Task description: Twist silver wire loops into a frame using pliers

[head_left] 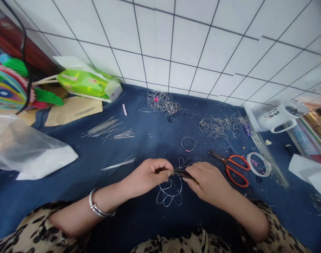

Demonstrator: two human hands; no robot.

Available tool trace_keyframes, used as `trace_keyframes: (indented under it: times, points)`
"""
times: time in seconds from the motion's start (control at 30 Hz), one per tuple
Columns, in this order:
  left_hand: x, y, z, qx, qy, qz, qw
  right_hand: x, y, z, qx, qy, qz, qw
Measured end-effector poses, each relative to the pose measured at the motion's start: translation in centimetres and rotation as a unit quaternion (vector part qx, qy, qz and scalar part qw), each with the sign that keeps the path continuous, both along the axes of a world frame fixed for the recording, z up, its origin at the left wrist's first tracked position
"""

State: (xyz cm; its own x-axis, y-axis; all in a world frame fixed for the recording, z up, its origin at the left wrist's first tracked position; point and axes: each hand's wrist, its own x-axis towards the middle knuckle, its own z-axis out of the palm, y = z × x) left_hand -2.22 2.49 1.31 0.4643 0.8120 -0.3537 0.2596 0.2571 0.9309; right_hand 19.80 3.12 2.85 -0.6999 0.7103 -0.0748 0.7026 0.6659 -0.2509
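Near the front edge of the desk (155, 147), the left hand (155, 171) pinches the looped wire piece (171, 195) between thumb and forefinger; the right hand (205, 177) has its fingers closed around a dark plier-like tool (183, 173), its tip just beside the left fingertips.

Dark tool (182, 173) partly out of sight behind right fingers (197, 171)

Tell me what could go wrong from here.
The dark tool in the right hand could slip and pinch the left hand, which is close to its tip. The wire piece has thin loops that might bend out of shape. Bumping the orange-handled scissors could jolt the adjacent dish and spill its pink beads.
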Motion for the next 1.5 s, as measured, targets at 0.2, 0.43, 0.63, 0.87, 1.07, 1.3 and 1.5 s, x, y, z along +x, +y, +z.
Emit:
trace_keyframes:
  times: [0.2,0.43,0.63,0.87,1.07,1.3,1.5]
  points:
    - [-0.03,0.07,-0.26,-0.002,-0.002,-0.019,1.000,0.11,0.18,0.13,0.069,-0.044,0.030,0.996]
    - [0.02,-0.12,-0.36,0.014,0.006,-0.034,0.999,0.25,-0.05,-0.05,0.133,-0.070,0.055,0.987]
    - [0.11,-0.12,-0.24,0.005,0.001,-0.030,1.000,0.09,-0.10,0.12,0.136,-0.069,0.060,0.986]
    - [0.22,-0.13,-0.25,-0.020,-0.019,-0.018,0.999,-0.02,-0.28,-0.14,0.124,-0.064,0.051,0.989]
    - [0.11,-0.08,-0.12,-0.026,-0.024,-0.002,0.999,-0.22,-0.55,-0.41,0.050,-0.020,0.003,0.999]
    - [0.10,-0.03,0.11,-0.010,-0.019,0.008,1.000,-0.38,-0.65,-0.16,-0.110,0.031,-0.043,0.993]
    - [0.03,0.03,0.14,-0.029,-0.030,0.000,0.999,-0.18,-0.37,-0.02,-0.132,0.042,-0.028,0.990]
